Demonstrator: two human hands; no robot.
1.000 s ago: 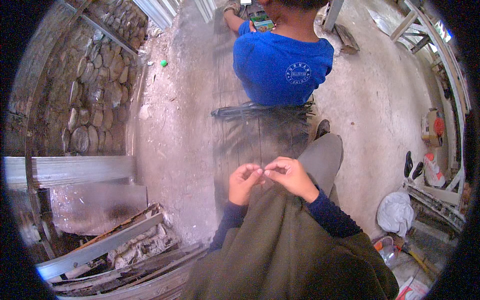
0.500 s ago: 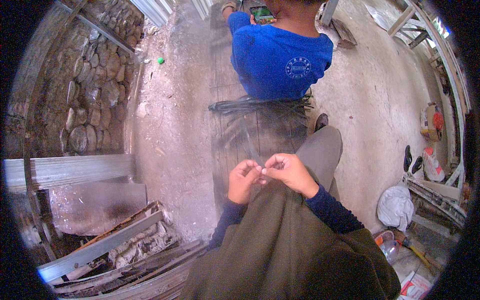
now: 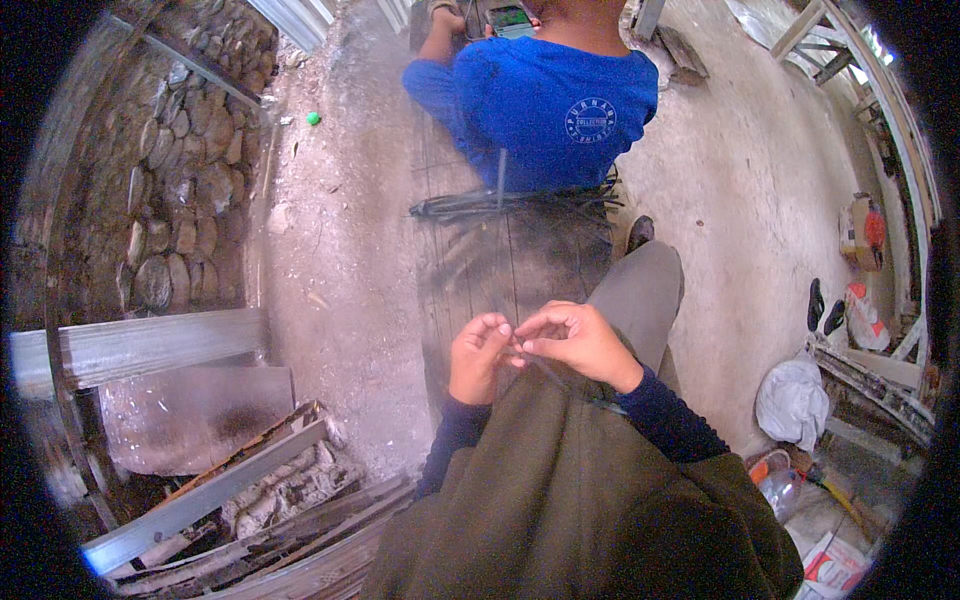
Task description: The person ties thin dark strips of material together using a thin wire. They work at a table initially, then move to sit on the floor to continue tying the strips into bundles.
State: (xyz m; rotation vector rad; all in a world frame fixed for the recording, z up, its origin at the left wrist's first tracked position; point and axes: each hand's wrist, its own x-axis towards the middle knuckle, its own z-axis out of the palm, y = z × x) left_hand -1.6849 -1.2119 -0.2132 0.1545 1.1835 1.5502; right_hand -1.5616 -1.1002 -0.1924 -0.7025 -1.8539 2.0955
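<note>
My left hand (image 3: 480, 352) and my right hand (image 3: 578, 345) meet above my lap, fingertips almost touching. Both are closed in a pinch on a thin dark strip (image 3: 548, 374), whose lower end runs down over my trousers toward the right sleeve. A narrow grey strip (image 3: 502, 178) rises in front of the hands toward the blue shirt; its lower stretch is blurred, and I cannot tell whether it is the same piece. Beyond the hands, a bundle of dark strips (image 3: 510, 203) lies across the wooden bench (image 3: 470, 262).
Close ahead sits a person in a blue shirt (image 3: 540, 110), holding a phone (image 3: 511, 21). A stone wall (image 3: 180, 190) and wooden planks (image 3: 210, 490) stand at left. To the right lie a white sack (image 3: 792, 402), dark sandals (image 3: 816, 303) and a cardboard box (image 3: 858, 235).
The strip has shifted: one part now stands up in front of the blue shirt and another trails below my right hand. The person ahead has moved slightly left, left elbow outward. My hands stay pinched together.
</note>
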